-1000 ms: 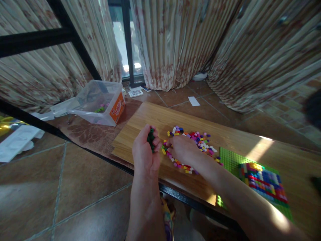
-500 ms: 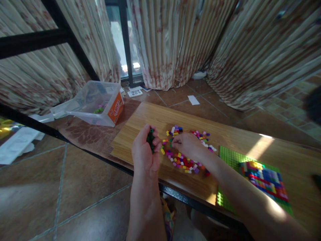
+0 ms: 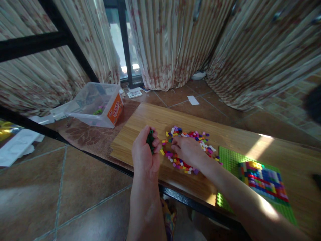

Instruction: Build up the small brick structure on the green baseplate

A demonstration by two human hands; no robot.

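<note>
My left hand [image 3: 143,154] is turned palm up, its fingers curled around several dark green toy bricks [image 3: 150,140]. To its right, my right hand [image 3: 188,149] reaches down over a spread of small loose toy bricks [image 3: 178,163] in many colours. Its fingers are bent and close together at the pile's left part; whatever is between the fingertips is hidden. Beyond my right forearm lies a green baseplate [image 3: 227,161] carrying a layered, multicoloured brick build [image 3: 267,180]. The forearm covers part of the plate.
A clear plastic box [image 3: 96,118] with an orange label and a few bricks inside stands at the left. The bricks lie on a wooden board [image 3: 150,113] on a dark-edged table. Striped curtains [image 3: 165,43] hang behind, and papers [image 3: 193,100] lie on the tiled floor.
My right hand has shifted slightly within the pile, and its fingers are curled in more. The left hand keeps its hold on the green bricks, almost unmoved.
</note>
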